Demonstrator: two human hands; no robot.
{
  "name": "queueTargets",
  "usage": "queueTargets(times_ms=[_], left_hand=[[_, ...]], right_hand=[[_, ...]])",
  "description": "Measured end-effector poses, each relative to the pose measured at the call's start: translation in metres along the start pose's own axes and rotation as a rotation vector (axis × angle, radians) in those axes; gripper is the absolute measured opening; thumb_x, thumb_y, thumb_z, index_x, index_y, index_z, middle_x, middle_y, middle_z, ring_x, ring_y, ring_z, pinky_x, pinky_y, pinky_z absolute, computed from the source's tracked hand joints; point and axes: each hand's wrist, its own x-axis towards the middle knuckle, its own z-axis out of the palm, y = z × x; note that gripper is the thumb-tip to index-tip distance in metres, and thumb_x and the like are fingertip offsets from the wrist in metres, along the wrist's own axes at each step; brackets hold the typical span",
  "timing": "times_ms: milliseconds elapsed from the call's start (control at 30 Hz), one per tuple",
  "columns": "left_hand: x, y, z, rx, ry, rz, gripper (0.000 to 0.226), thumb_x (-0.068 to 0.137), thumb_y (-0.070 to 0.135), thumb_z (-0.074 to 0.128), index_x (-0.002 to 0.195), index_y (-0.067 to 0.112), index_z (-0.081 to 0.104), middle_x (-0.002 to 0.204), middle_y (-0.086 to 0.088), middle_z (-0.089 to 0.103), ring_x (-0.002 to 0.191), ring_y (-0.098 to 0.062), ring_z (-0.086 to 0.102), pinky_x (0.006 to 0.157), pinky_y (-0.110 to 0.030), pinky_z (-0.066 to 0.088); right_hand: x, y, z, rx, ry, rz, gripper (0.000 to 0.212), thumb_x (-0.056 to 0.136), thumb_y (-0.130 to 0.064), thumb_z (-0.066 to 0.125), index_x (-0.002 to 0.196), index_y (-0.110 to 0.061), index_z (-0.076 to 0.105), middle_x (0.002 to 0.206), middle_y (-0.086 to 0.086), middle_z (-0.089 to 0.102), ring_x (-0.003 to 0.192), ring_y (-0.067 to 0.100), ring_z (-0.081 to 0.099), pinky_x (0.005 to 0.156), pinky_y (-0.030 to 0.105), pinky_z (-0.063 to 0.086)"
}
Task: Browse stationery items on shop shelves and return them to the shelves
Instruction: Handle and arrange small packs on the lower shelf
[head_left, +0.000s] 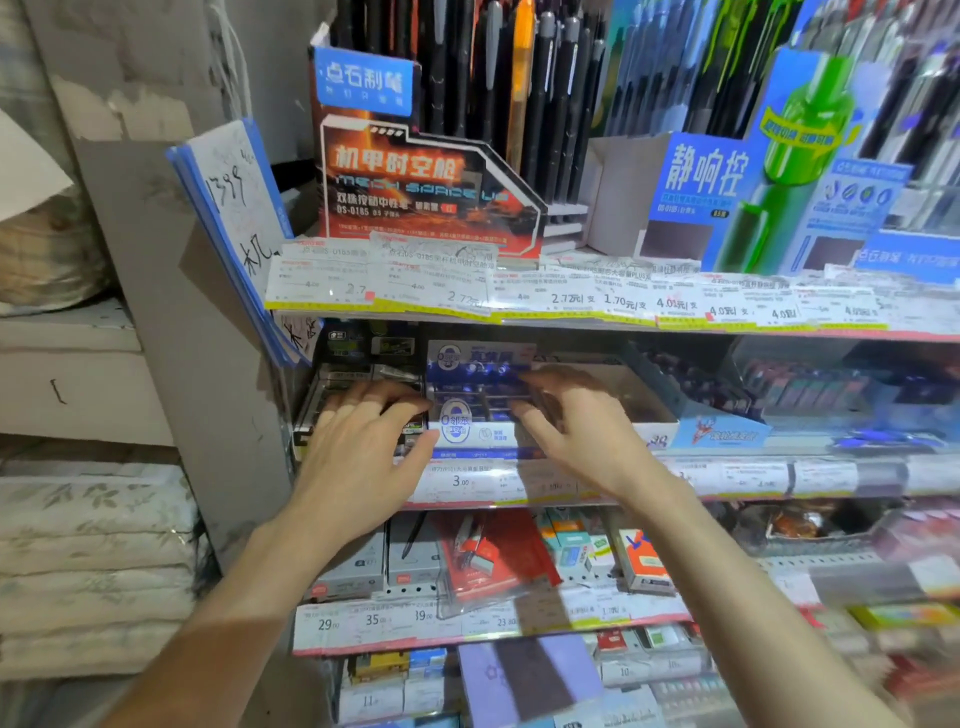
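A white and blue display box of pens (470, 423) stands at the front of the second shelf (727, 480). My left hand (358, 441) lies flat to its left, fingers spread over a dark box of pens (337, 376) and thumb against the white box's front left corner. From the other side, my right hand (563, 421) reaches in. Its fingers are curled over the box's right edge, with the thumb pointing into the box.
An open cardboard tray (644, 410) and blue trays of pens (810, 400) sit to the right on the same shelf. Above are pen display stands (415, 192) and price labels. Boxed stationery fills the lower shelves. A grey shelf side panel (171, 312) and stacked bedding stand at the left.
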Motion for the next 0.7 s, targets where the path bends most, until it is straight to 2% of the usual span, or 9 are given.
queueTargets(times_ms=[133,200,267,333,400,500,533,633,700], left_hand=[[-0.010,0.007,0.003,-0.063,0.088,-0.005,0.039,0.090,0.043,0.049,0.116,0.020,0.066,0.105,-0.003,0.061,0.098,-0.029,0.054,0.084,-0.041,0.045],[-0.017,0.013,0.003,-0.126,0.159,0.020,0.036,0.091,0.037,0.051,0.118,0.016,0.065,0.104,-0.001,0.059,0.099,-0.024,0.052,0.085,-0.040,0.045],[-0.027,0.025,0.001,-0.207,0.228,0.043,0.032,0.093,0.029,0.055,0.119,0.014,0.065,0.109,0.002,0.058,0.105,-0.020,0.052,0.090,-0.031,0.043],[-0.041,0.041,-0.002,-0.280,0.279,0.028,0.025,0.095,0.022,0.059,0.118,0.015,0.065,0.113,0.004,0.058,0.108,-0.014,0.052,0.095,-0.013,0.035],[-0.055,0.058,0.002,-0.351,0.303,-0.029,0.023,0.094,0.019,0.061,0.117,0.017,0.065,0.113,0.006,0.058,0.108,-0.005,0.052,0.094,-0.007,0.032],[-0.076,0.080,0.019,-0.476,0.330,-0.157,0.019,0.094,0.020,0.061,0.113,0.022,0.065,0.110,0.009,0.059,0.102,-0.005,0.059,0.091,-0.019,0.043],[-0.082,0.087,0.027,-0.514,0.333,-0.189,0.019,0.093,0.019,0.062,0.111,0.023,0.065,0.108,0.008,0.060,0.100,-0.007,0.060,0.089,-0.018,0.044],[-0.100,0.098,0.052,-0.643,0.285,-0.334,0.019,0.092,0.012,0.064,0.105,0.026,0.066,0.104,0.008,0.063,0.093,-0.006,0.063,0.078,-0.008,0.044],[-0.111,0.097,0.070,-0.723,0.233,-0.478,0.025,0.091,0.008,0.064,0.103,0.030,0.067,0.098,0.006,0.065,0.084,-0.009,0.062,0.072,-0.010,0.046]], right_hand=[[-0.034,0.001,0.004,0.007,0.137,0.034,0.034,0.096,-0.038,0.059,0.121,-0.016,0.062,0.105,0.003,0.066,0.101,0.026,0.057,0.086,0.034,0.041],[-0.052,0.002,0.006,0.064,0.180,0.001,0.036,0.097,-0.036,0.058,0.126,-0.015,0.059,0.112,0.000,0.061,0.109,0.020,0.053,0.095,0.034,0.043],[-0.070,0.006,0.006,0.139,0.246,-0.043,0.039,0.097,-0.033,0.058,0.130,-0.013,0.058,0.127,0.001,0.058,0.124,0.019,0.050,0.107,0.035,0.040],[-0.089,0.010,0.007,0.224,0.312,-0.045,0.038,0.096,-0.029,0.061,0.130,-0.013,0.059,0.137,0.001,0.055,0.131,0.017,0.048,0.111,0.031,0.036],[-0.110,0.019,0.008,0.292,0.343,-0.039,0.035,0.095,-0.025,0.063,0.129,-0.014,0.061,0.137,-0.001,0.055,0.132,0.015,0.048,0.111,0.027,0.035],[-0.142,0.041,0.012,0.392,0.276,0.050,0.035,0.095,-0.031,0.060,0.129,-0.021,0.061,0.132,-0.010,0.056,0.131,0.005,0.046,0.109,0.021,0.034],[-0.150,0.049,0.014,0.422,0.257,0.084,0.034,0.095,-0.032,0.058,0.128,-0.022,0.061,0.130,-0.011,0.057,0.129,0.000,0.046,0.107,0.016,0.033],[-0.168,0.071,0.018,0.463,0.228,0.196,0.025,0.098,-0.035,0.055,0.121,-0.026,0.062,0.119,-0.018,0.058,0.108,-0.010,0.053,0.088,0.002,0.036],[-0.175,0.082,0.022,0.461,0.188,0.291,0.027,0.096,-0.041,0.054,0.120,-0.031,0.060,0.115,-0.028,0.055,0.099,-0.007,0.056,0.081,0.004,0.040]])
